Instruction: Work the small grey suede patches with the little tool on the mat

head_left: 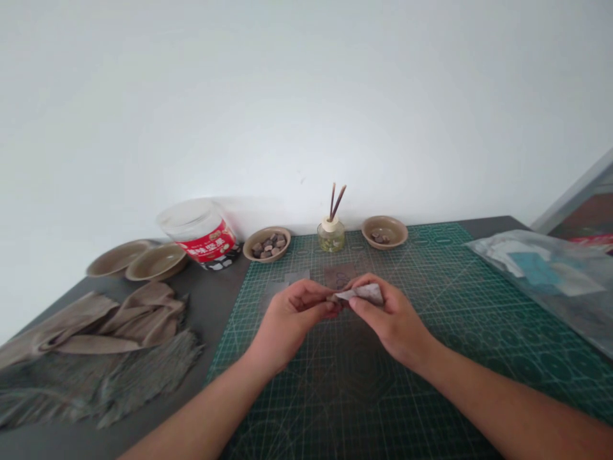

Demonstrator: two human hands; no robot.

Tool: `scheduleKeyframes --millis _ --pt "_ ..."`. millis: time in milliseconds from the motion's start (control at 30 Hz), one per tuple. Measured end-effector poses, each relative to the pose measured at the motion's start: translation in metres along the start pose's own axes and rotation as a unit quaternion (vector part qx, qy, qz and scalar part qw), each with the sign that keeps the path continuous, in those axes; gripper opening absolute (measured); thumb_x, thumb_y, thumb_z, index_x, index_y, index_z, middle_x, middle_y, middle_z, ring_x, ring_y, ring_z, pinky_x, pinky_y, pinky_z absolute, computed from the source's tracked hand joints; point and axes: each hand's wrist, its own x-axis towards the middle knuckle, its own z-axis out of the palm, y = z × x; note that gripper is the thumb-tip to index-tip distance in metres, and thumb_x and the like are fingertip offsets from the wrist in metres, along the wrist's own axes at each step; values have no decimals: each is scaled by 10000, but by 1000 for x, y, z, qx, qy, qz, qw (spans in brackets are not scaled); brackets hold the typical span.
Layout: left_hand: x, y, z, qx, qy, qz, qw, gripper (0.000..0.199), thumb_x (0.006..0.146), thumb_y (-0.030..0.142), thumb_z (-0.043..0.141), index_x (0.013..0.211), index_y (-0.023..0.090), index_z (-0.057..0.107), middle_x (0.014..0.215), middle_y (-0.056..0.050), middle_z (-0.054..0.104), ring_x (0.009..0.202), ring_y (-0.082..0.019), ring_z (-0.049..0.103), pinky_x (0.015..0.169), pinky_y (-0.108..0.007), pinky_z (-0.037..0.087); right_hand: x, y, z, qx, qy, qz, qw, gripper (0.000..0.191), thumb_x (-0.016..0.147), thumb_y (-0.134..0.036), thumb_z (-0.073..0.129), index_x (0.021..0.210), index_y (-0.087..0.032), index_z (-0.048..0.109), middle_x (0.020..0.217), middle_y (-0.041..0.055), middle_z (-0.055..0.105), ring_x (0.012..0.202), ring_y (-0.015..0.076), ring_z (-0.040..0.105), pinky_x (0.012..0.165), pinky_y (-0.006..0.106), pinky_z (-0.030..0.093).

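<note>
Over the green cutting mat (297,409), both hands meet near the middle. My left hand (292,322) is closed in a pinch around a small brown piece (334,298), mostly covered by the fingers. Pressed against that piece is a folded greyish sheet (368,293), which looks like sandpaper; my right hand (395,319) grips it between thumb and fingers. Just beyond the hands, a brown sheet (341,273) with handwritten marks lies flat on the mat. Some grey sheets (297,277) lie beside it on the left.
Along the wall stand a bowl of small brown lumps (267,245), a reed diffuser (331,234) and a bowl with a few lumps (384,232). To the left are a red-labelled plastic jar (208,243), two bowls (158,262) and crumpled cloths (138,326). A plastic bag (550,275) lies right.
</note>
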Motion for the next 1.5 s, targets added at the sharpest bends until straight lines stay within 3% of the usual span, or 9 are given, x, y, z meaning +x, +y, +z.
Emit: scheduleKeyframes --millis 233,367,500,700,800,933,1167,1333,1500 --pt "0 -2 -3 51 27 29 998 208 697 174 869 828 153 710 847 -28 783 795 -130 724 777 -225 568 -4 -1 8 -67 22 -116 991 140 877 -148 638 983 -221 693 1144 48 717 1062 186 682 926 323 541" --pt "1 -2 -2 44 10 17 999 210 711 179 855 876 168 725 869 -27 788 816 -143 729 798 -250 575 -7 -1 9 -162 27 -173 971 178 911 -142 619 1042 -222 710 1197 54 740 1138 183 685 1004 325 529" --pt "-1 -2 0 89 51 22 995 138 721 181 843 822 159 752 806 -21 778 732 -118 698 722 -211 551 -8 2 10 -222 11 -219 950 229 947 -137 575 1124 -204 704 1308 78 708 1155 184 696 1036 329 535" --pt "-5 -1 2 106 83 50 990 149 726 176 833 858 172 764 823 -14 776 745 -113 684 707 -191 539 -5 -1 9 -342 30 -305 888 332 959 -118 537 1249 -163 694 1510 101 537 1370 258 526 1151 458 453" --pt "-6 -2 2 81 94 66 990 152 730 156 821 869 186 767 833 -6 776 767 -113 689 729 -191 544 -6 -2 8 -374 14 -337 864 373 989 -114 486 1324 -135 649 1445 91 606 1315 228 572 1141 420 465" --pt "-8 -1 2 73 75 77 992 105 754 162 799 853 180 768 840 -11 773 784 -122 695 772 -214 557 -9 -2 10 -405 0 -351 844 412 1005 -130 464 1398 -133 588 1427 79 623 1308 229 578 1122 417 478" --pt "-15 7 7 163 71 106 978 75 768 189 778 799 169 713 719 14 715 657 -101 635 627 -187 512 -12 -7 8 -454 -30 -361 814 491 995 -167 496 1484 -119 488 1525 79 521 1407 284 476 1124 477 471" --pt "-17 7 6 205 78 98 971 133 782 234 771 725 163 675 656 11 693 603 -108 623 581 -199 498 -12 -8 7 -441 7 -376 815 412 997 -133 495 1397 -144 592 1416 70 631 1348 270 551 1086 462 515" --pt "-16 7 5 197 92 108 970 125 778 262 790 770 168 708 695 -2 723 637 -122 647 608 -209 521 -14 -6 10 -432 -20 -379 818 419 996 -120 477 1401 -66 573 1447 148 586 1362 246 547 1141 409 488"
